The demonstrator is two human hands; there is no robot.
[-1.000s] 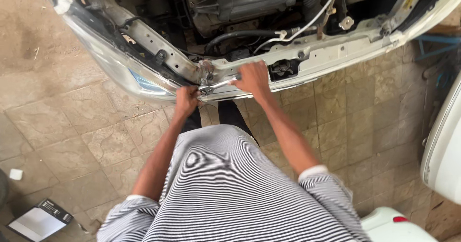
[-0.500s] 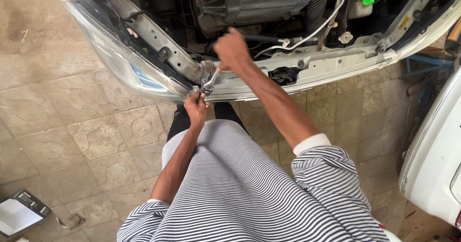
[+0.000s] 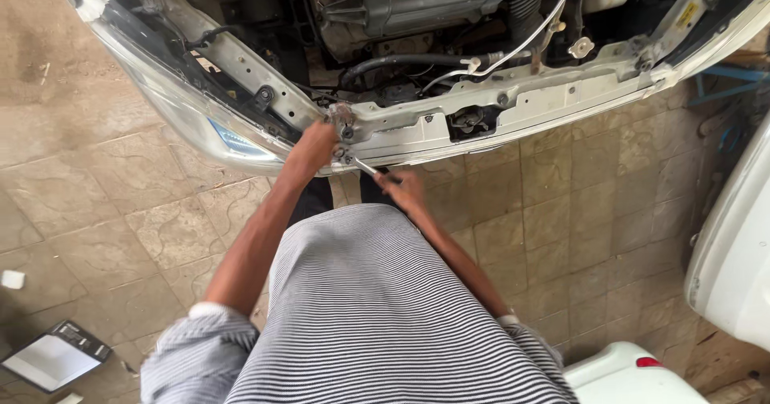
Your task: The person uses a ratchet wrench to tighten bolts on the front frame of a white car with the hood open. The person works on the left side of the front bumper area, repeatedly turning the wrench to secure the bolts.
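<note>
The left hand (image 3: 314, 149) presses against the white front crossmember (image 3: 513, 107) of the open car, fingers curled at a small bracket (image 3: 343, 120) just above them; whether it grips anything is hard to tell. Just to its right, a slim metal wrench (image 3: 365, 166) runs from the bracket down into the right hand (image 3: 403, 189), which is closed around its handle.
</note>
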